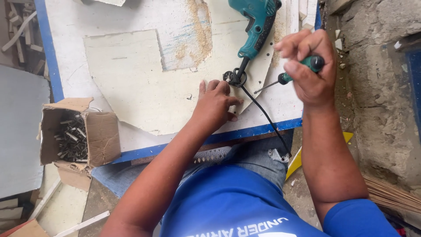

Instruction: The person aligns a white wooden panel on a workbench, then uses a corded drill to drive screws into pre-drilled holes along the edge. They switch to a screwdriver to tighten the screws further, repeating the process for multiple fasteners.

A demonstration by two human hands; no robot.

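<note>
— Hands?
— Right hand (309,66), upper right, was closed around a green-handled screwdriver (298,71). Left hand (215,103) lay open, fingers flat on the pale board (131,83) at centre, beside the drill (256,24).

Bright, even daylight across the whole frame, soft and without glare.

The white board (131,17) at upper centre reads pale and a little washed out, yet sawdust grain stays visible. Shadows are faint: a soft one sits under the left hand (215,103), another inside the cardboard box (103,131) at left. Focus holds sharp through the centre; the right hand (309,66) shows slight motion blur. Lines bow a bit toward the edges, and the bottom corners go softer.
</note>
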